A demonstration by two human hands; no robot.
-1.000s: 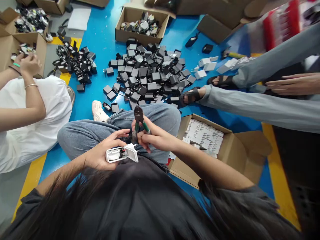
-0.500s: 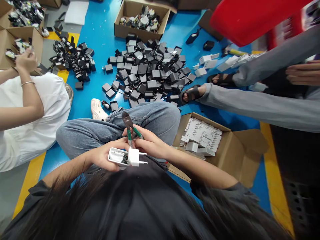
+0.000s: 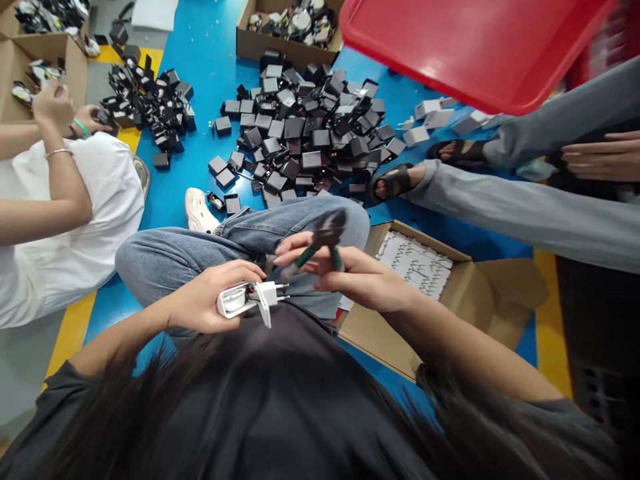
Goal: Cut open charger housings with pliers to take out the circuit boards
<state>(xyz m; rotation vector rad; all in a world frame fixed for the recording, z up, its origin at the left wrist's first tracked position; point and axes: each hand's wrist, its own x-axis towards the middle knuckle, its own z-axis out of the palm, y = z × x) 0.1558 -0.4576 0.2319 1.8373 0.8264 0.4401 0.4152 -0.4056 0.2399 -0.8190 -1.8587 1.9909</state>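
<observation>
The left hand (image 3: 200, 303) grips a white charger (image 3: 245, 299), already split open, insides not yet out; the right hand (image 3: 365, 280) clasps pliers (image 3: 320, 243).

The blue floor (image 3: 210, 67) is glossy under bright, even light. A yellow stripe (image 3: 70, 333) runs along its left edge and a second yellow stripe (image 3: 550, 320) along its right edge. A heap of black adapters (image 3: 310, 133) covers the far middle, with a cardboard box (image 3: 280, 48) just beyond it.
</observation>
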